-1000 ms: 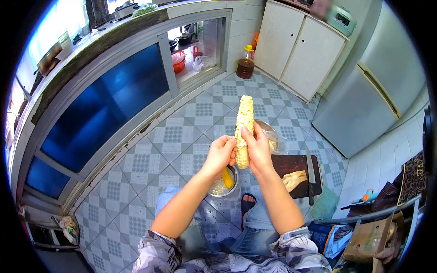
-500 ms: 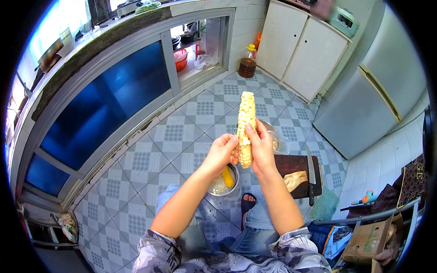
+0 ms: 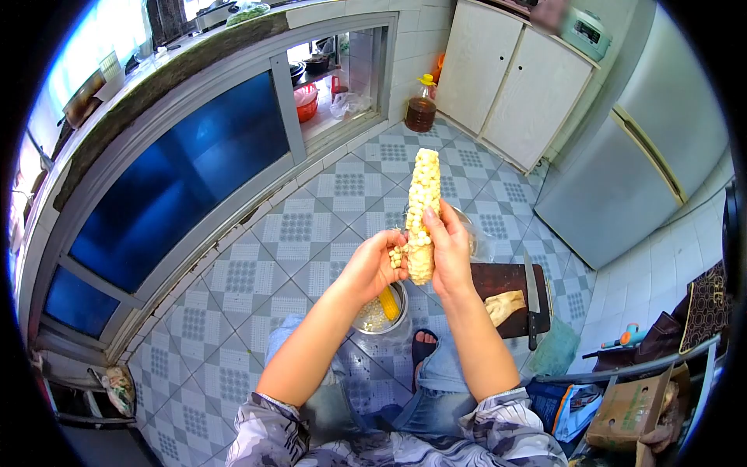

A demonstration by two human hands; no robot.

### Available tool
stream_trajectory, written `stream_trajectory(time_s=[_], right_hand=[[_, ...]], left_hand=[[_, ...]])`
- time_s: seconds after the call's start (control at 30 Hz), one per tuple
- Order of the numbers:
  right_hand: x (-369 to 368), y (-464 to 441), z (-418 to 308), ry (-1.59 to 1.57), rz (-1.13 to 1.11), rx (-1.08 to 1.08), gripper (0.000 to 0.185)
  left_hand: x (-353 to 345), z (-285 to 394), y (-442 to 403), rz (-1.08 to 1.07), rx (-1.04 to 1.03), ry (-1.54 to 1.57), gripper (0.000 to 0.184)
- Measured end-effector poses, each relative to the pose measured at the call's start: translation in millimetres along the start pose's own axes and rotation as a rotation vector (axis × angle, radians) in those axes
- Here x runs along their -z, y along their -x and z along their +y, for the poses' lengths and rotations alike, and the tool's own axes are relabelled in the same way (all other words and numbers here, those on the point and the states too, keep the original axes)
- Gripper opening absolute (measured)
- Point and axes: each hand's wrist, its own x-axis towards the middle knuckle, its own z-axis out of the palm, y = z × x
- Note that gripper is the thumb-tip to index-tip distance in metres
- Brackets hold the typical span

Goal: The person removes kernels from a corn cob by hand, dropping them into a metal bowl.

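My right hand [image 3: 449, 245] is wrapped round a pale yellow corn cob [image 3: 424, 187], which stands almost upright. Its lower end is stripped, while kernels still cover the upper part. Cupped beside that bare end, my left hand [image 3: 377, 265] holds several loose corn kernels [image 3: 397, 255] in its curled fingers. Below the left hand is a metal bowl [image 3: 379, 332] with loose kernels and a deeper yellow corn cob [image 3: 389, 303] in it. Another container [image 3: 465, 222] is partly hidden behind my right hand.
Right of my hands, a dark cutting board [image 3: 498, 279] carries a pale stripped cob piece [image 3: 504, 308] and a knife [image 3: 532, 292]. An oil jug [image 3: 421, 113] stands by the white cabinet [image 3: 498, 74]. A fridge [image 3: 615, 187] and a cluttered rack [image 3: 622, 381] are at right.
The fingers of my left hand have opened somewhat and rolled back from the cob, revealing loose kernels in them. My right hand still grips the cob, which has tilted slightly.
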Motion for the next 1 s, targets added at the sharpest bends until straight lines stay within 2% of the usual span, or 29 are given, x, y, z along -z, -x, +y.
stream_trajectory(time_s=[0.2, 0.37, 0.43, 0.5, 0.53, 0.6, 0.73, 0.8, 0.93, 1.0], right_hand=[[-5, 5, -5, -0.020, -0.096, 0.028, 0.044], [-7, 9, -15, -0.218, -0.207, -0.092, 0.043], [-6, 7, -10, -0.150, -0.149, -0.051, 0.042], [-5, 4, -8, -0.082, -0.091, -0.009, 0.041], [-4, 4, -7, -0.047, -0.081, 0.001, 0.040], [-2, 3, -7, -0.012, -0.068, 0.012, 0.039], [3, 2, -3, 0.071, -0.115, -0.008, 0.039], [2, 2, -1, 0.088, -0.121, 0.000, 0.040], [0, 4, 1, 0.168, -0.132, 0.001, 0.045], [-2, 4, 1, 0.176, -0.149, 0.001, 0.047]], left_hand=[[8, 0, -5, -0.013, 0.025, 0.030, 0.024], [1, -1, -4, 0.077, 0.007, 0.076, 0.025], [-1, 0, -2, 0.089, 0.000, 0.070, 0.024], [-5, 6, 6, 0.187, -0.063, -0.242, 0.021], [-11, 8, 9, 0.186, -0.061, -0.242, 0.021], [-25, 11, 16, 0.240, -0.110, -0.628, 0.023], [-26, -1, 11, 0.206, -0.265, -0.741, 0.025], [-19, -6, 7, 0.090, -0.399, -0.793, 0.020], [-17, -4, 10, 0.124, -0.397, -0.906, 0.019], [-12, -9, 7, 0.189, -0.488, -1.029, 0.017]])
